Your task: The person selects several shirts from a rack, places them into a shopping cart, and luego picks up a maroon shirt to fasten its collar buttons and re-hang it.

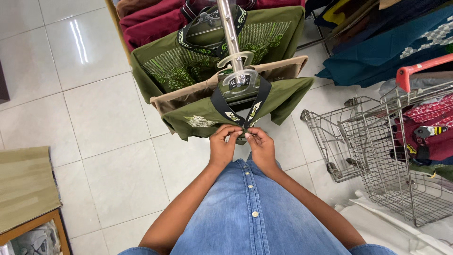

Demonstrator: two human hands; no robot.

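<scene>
Your left hand [222,144] and right hand [261,145] pinch the olive shirt [198,120] placket between narrow fingertips, steadying its button area beneath the hanger [239,78].

Floor [108,113]: glossy white square tiles, grey grout, ceiling-light glare at upper left. Wire shopping trolley [377,156] at right, red handle, clothes inside. Wooden table [33,226] at lower left, olive fabric [23,186] on top. Teal garments [391,47] hanging upper right.

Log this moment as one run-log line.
left hand + right hand: pinching front placket of olive shirt | shirt on hanger on rack | wire cart right
</scene>
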